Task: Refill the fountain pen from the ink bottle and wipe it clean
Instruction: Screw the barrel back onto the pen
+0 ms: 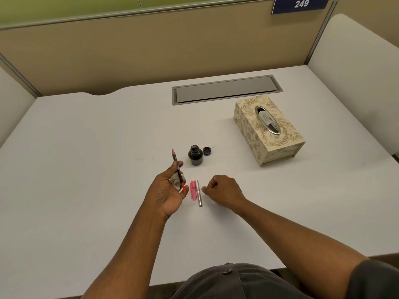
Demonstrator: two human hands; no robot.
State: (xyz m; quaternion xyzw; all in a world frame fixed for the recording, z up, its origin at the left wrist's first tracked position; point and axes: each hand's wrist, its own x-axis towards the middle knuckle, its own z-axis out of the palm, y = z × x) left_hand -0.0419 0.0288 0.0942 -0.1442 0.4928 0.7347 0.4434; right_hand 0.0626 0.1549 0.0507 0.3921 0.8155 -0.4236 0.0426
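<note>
My right hand point(222, 192) rests loosely curled, pinching nothing, just beside the pink pen barrel and cap point(195, 192) on the desk point(86, 169). My left hand point(170, 188) pinches the pen's nib section point(178, 170) mid-shaft with crumpled tissue point(176, 182). It's probably light, slick, and the nib fragile. The ink bottle point(195, 156) stands uncapped nearby.

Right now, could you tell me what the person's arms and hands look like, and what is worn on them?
Both forearms are bare. The left hand and the right hand show no gloves, rings, watch or bands. On the right upper arm a short dark grey sleeve shows at the picture's edge. No sleeve shows on the left arm.
</note>
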